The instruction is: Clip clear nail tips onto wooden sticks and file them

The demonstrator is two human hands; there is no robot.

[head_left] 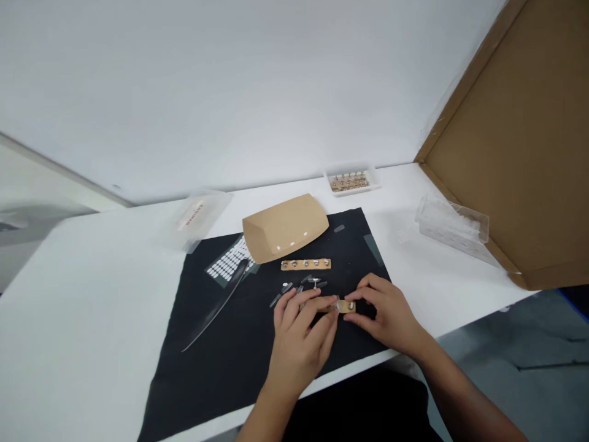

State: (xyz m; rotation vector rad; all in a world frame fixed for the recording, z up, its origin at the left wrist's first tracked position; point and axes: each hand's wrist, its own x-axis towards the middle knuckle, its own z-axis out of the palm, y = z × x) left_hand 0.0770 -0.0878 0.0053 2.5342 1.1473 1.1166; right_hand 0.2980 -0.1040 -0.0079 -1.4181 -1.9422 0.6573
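Both hands rest at the near right part of a black mat [221,362]. My left hand [301,334] has its thumb and index finger closed on a small clear piece over a cork strip [348,306]. The right end of that strip is pinched between the thumb and fingers of my right hand [386,313]. A second cork strip [306,264] with several metal studs lies just beyond. Several dark, narrow clear pieces [275,300] are scattered beside my left fingertips. The left part of the held strip is hidden under my left hand.
A brown paper tray [285,227] overlaps a sheet of white stickers [227,261]. Left of them lies a dark curved tool [223,305]. A small white box [350,182], a clear box [453,224] and a large cardboard box [515,141] stand behind and right. A plastic bag [197,215] is back left.
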